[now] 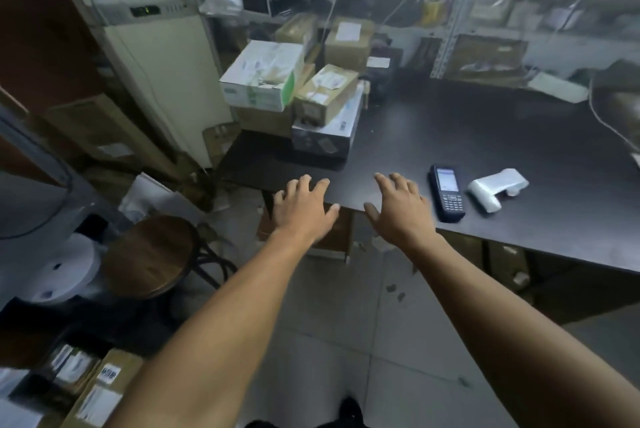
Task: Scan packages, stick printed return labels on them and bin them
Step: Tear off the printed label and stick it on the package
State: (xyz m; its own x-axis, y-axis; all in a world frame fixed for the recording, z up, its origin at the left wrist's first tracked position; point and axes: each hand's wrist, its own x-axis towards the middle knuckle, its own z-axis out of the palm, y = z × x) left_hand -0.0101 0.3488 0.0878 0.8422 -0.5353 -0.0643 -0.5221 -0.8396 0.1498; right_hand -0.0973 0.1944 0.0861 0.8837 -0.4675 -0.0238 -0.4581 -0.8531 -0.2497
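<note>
Two empty hands, left hand (304,208) and right hand (398,209), reach toward stacked packages (298,95).

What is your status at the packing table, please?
Left hand, right hand open, empty. Package stack untouched ahead. Scanner beside right hand. Path clear.

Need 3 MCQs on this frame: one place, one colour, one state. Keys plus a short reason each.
1. Where is the handheld scanner?
A. on the stool
B. on the black table, right of the right hand
C. on the box stack

2. What colour is the label printer?
A. white
B. red
C. black

3. What state is the left hand in?
A. gripping a box
B. pinching a label
C. open, holding nothing

Answers: 1 B, it lies flat near the table's front edge; 2 A, its body is white; 3 C, the fingers are spread over the table edge.
</note>
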